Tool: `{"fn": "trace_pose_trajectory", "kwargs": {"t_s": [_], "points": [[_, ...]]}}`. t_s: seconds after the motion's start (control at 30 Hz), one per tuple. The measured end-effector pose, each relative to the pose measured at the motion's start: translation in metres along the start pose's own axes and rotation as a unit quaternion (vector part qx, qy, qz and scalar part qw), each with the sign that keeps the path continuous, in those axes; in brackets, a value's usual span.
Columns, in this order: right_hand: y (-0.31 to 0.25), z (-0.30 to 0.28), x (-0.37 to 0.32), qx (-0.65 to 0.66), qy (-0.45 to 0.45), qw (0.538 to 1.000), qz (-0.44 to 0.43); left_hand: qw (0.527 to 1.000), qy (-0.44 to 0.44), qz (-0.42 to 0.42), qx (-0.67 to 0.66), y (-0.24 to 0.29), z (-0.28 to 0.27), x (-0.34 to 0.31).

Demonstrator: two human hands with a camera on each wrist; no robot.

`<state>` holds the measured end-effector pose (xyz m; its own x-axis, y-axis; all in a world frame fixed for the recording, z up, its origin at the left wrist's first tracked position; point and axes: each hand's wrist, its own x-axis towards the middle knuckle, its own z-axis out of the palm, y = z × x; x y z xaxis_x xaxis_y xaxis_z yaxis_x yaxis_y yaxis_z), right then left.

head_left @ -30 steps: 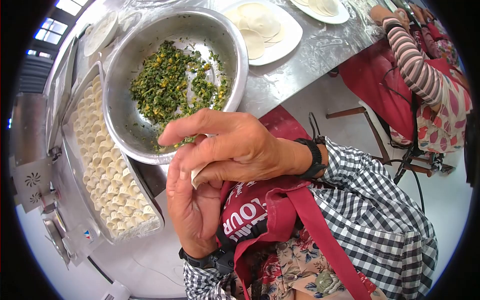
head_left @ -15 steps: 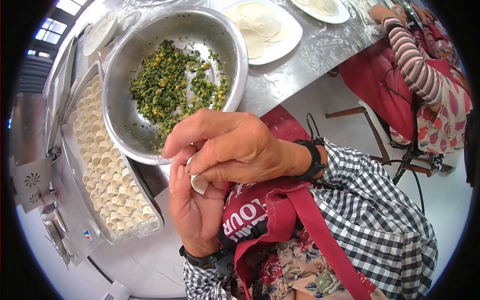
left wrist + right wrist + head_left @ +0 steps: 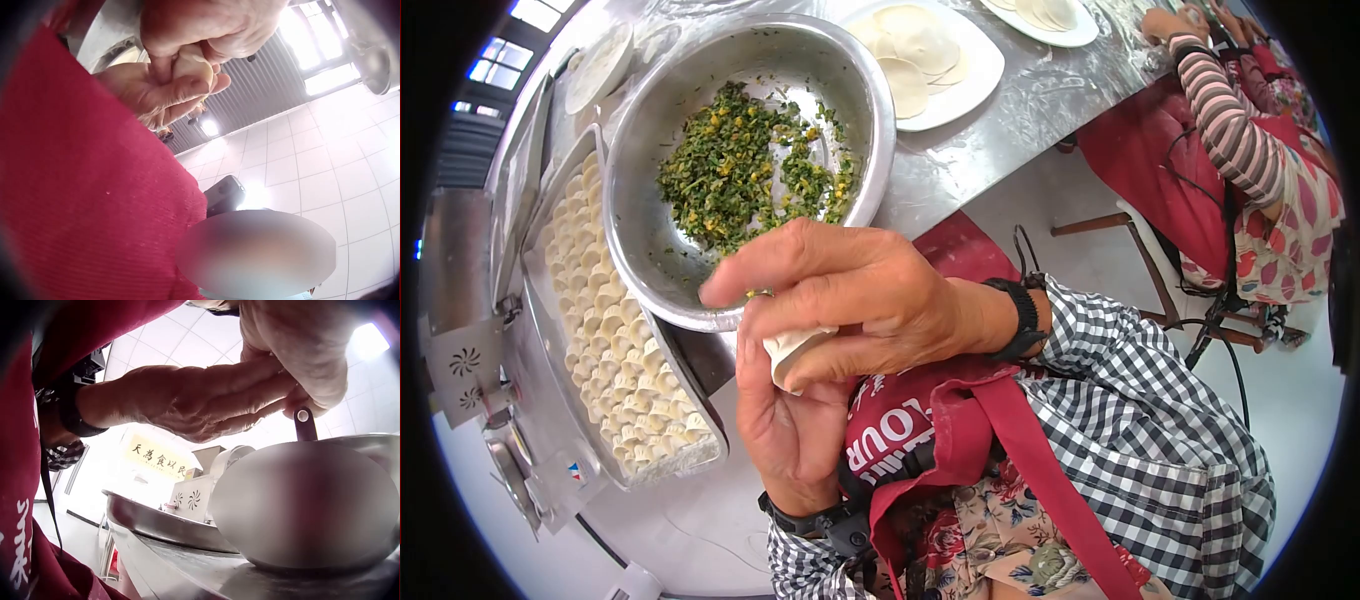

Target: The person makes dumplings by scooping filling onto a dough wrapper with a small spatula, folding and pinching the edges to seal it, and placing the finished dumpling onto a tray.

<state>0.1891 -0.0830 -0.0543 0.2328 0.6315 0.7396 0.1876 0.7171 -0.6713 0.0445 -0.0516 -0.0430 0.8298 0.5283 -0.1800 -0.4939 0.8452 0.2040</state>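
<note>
Above the front rim of a steel bowl (image 3: 745,35) of chopped green and yellow filling (image 3: 720,170), both hands meet on a pale dumpling (image 3: 792,352). My right hand (image 3: 860,295) pinches its edge between thumb and fingers, with the forefinger reaching past it. A green bit of filling clings near those fingers. My left hand (image 3: 790,430) holds the dumpling from beneath, its fingers partly hidden behind the right. In the left wrist view, the dumpling (image 3: 192,65) shows between the two hands, with a right thumb pressed against it. The right wrist view shows my left hand (image 3: 194,397) stretched out below the right.
Left of the bowl, a tray (image 3: 725,450) holds many shaped dumplings in rows. White plates of round wrappers (image 3: 920,45) stand on the floury steel table (image 3: 990,130). A person in striped sleeves (image 3: 1225,115) sits at the right. A dark handle (image 3: 305,425) rises above the bowl.
The right fingers have shifted along the dumpling's edge, and more of the dumpling shows now. The right forefinger has moved outward to the left. The left hand has stayed nearly in place.
</note>
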Motion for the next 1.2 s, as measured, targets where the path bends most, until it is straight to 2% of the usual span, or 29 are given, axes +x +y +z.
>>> {"fn": "trace_pose_trajectory", "kwargs": {"t_s": [0.1,0.17,0.27,0.33,0.4,0.47,0.53,0.7,0.77,0.83,0.97,1.03,1.07,1.13,1.2], "points": [[0.0,0.001,0.002,-0.05,0.028,0.998,-0.004,0.999,-0.001,-0.009,-0.033,-0.001,0.0,-0.002],[0.005,-0.002,0.0,-0.082,-0.021,0.994,-0.07,0.999,-0.01,-0.006,-0.041,-0.002,0.0,-0.003],[0.006,-0.003,-0.001,-0.112,-0.035,0.99,-0.08,0.999,0.0,0.004,-0.049,-0.003,0.001,-0.003],[0.008,-0.004,-0.001,-0.122,-0.041,0.988,-0.082,0.995,0.037,0.016,-0.096,-0.001,-0.002,-0.003],[0.008,-0.003,-0.001,-0.132,-0.048,0.987,-0.084,0.994,0.022,-0.001,-0.11,0.001,-0.005,-0.003],[0.005,-0.001,-0.002,-0.085,-0.015,0.996,-0.032,0.992,0.006,-0.017,-0.125,0.001,-0.004,-0.002],[0.005,-0.003,-0.002,-0.078,-0.018,0.996,-0.028,0.993,0.036,-0.026,-0.107,0.0,0.003,0.0],[0.005,-0.001,-0.001,-0.068,-0.015,0.997,-0.037,0.992,0.023,-0.017,-0.124,-0.002,0.003,0.0],[0.008,0.0,0.001,-0.117,-0.023,0.988,-0.095,0.993,0.023,-0.008,-0.118,-0.002,0.005,-0.001],[0.007,0.0,0.002,-0.128,-0.028,0.985,-0.108,0.993,0.084,-0.005,-0.085,-0.002,0.003,-0.004],[0.008,-0.002,0.002,-0.18,-0.047,0.971,-0.152,0.995,0.07,-0.007,-0.069,-0.003,0.003,-0.004],[0.003,0.001,0.002,-0.171,-0.024,0.978,-0.118,0.979,0.003,-0.023,-0.202,-0.002,0.0,-0.003],[0.002,0.003,0.002,-0.163,0.0,0.983,-0.084,0.979,0.004,-0.023,-0.202,-0.002,0.002,-0.002],[0.003,0.002,0.001,-0.146,0.007,0.987,-0.07,0.991,0.017,-0.038,-0.128,-0.001,0.004,0.001],[0.004,0.002,0.0,-0.13,0.015,0.99,-0.056,0.989,0.015,-0.037,-0.143,0.0,0.0,0.0]]}}
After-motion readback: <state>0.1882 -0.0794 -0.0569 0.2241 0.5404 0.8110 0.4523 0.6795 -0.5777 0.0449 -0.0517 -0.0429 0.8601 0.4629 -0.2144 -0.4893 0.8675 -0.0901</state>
